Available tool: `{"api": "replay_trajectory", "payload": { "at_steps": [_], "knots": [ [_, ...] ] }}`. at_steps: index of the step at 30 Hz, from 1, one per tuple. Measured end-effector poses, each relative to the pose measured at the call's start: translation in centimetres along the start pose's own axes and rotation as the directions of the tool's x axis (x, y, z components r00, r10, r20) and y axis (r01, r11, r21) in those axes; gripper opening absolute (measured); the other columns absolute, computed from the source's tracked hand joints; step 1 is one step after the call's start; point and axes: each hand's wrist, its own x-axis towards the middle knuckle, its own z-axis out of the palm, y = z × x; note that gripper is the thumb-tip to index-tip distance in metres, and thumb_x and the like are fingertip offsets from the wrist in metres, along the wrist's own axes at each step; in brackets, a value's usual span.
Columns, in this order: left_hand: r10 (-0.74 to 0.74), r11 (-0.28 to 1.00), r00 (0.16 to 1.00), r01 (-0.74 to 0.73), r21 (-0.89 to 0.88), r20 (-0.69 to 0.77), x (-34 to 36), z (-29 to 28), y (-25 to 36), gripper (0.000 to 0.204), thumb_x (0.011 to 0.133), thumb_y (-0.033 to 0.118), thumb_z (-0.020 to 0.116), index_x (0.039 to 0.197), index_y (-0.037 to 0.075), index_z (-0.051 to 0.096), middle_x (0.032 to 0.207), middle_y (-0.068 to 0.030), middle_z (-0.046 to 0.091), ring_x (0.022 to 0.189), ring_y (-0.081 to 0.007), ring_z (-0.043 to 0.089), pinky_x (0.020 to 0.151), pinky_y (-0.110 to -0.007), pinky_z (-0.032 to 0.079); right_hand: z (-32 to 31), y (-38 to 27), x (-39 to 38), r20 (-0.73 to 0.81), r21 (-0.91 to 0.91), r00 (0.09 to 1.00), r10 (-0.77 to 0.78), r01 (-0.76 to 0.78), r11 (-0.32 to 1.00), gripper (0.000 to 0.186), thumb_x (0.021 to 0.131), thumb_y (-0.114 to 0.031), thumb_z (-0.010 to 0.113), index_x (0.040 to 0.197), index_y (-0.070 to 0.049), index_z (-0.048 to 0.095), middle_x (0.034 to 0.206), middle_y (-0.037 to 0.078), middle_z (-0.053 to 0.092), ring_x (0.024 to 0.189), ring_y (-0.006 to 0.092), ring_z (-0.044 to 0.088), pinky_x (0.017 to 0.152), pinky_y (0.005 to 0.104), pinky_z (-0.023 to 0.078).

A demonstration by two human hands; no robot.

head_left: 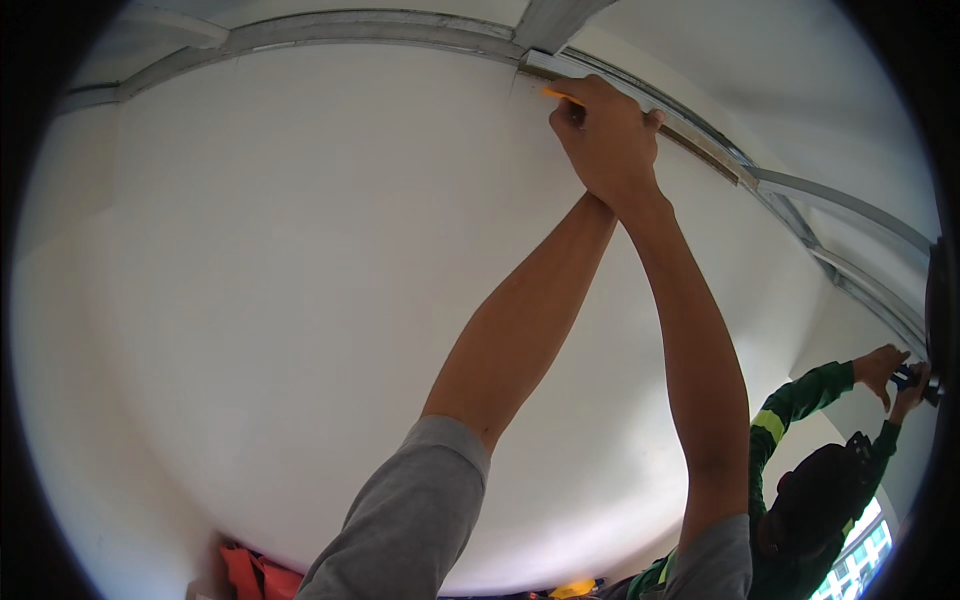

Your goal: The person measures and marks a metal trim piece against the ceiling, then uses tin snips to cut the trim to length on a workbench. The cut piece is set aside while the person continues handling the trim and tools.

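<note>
Both my arms reach up to a long metal channel (705, 145) along the top of the white wall (330, 260). My right hand (600, 130) is closed around a thin yellow-orange tool (554, 93), which I cannot make out fully, against the wall just under the channel. Behind it, crossing from the left, my left hand (654, 123) is at the channel and mostly hidden, so its grip is unclear.
Metal ceiling framing (860, 215) runs along the upper edges. At right, a co-worker (810, 500) in a green long-sleeved top raises both hands to a dark blue tool (905, 376). Red items (255, 570) lie bottom left; a bright window (860, 550) shows bottom right.
</note>
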Motion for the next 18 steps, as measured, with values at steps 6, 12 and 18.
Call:
{"api": "replay_trajectory", "payload": {
  "at_steps": [6, 12, 18],
  "knots": [
    [-0.015, 0.998, 1.0, 0.015, -0.062, -0.004, 0.1, 0.4, -0.2, 0.038, 0.096, 0.031, 0.078, 0.082, 0.0, 0.06, 0.064, -0.0017, 0.049, 0.064, -0.0197, 0.045, 0.069, -0.034, 0.043, -0.1, 0.5, 0.9, -0.227, 0.134, 0.974, -0.011, 0.042, 0.99, 0.025, 0.094, -0.01, 0.065, 0.116, -0.004, 0.076, 0.095, 0.013, 0.074, 0.076, 0.0241, 0.069, 0.076, 0.0333, 0.056],
    [-0.025, 0.985, 1.0, 0.022, -0.17, -0.017, 0.4, 0.5, -0.1, 0.038, 0.096, 0.03, 0.078, 0.085, -0.002, 0.062, 0.066, -0.0023, 0.051, 0.065, -0.0197, 0.046, 0.069, -0.034, 0.043, 0.6, 0.2, 2.3, -0.235, 0.109, 0.97, -0.07, 0.097, 0.989, 0.025, 0.096, -0.01, 0.064, 0.117, -0.003, 0.075, 0.102, 0.014, 0.075, 0.082, 0.0248, 0.071, 0.078, 0.0351, 0.056],
    [-0.112, 0.992, 0.99, 0.116, -0.041, 0.086, 0.4, 0.1, -0.6, 0.037, 0.095, 0.029, 0.079, 0.083, -0.001, 0.061, 0.067, -0.0015, 0.049, 0.065, -0.019, 0.044, 0.069, -0.033, 0.042, 1.3, 1.0, 2.3, -0.239, 0.107, 0.97, -0.053, 0.081, 0.991, 0.025, 0.095, -0.01, 0.065, 0.116, -0.003, 0.076, 0.104, 0.015, 0.075, 0.086, 0.0268, 0.072, 0.08, 0.0358, 0.057]
  ]
}}
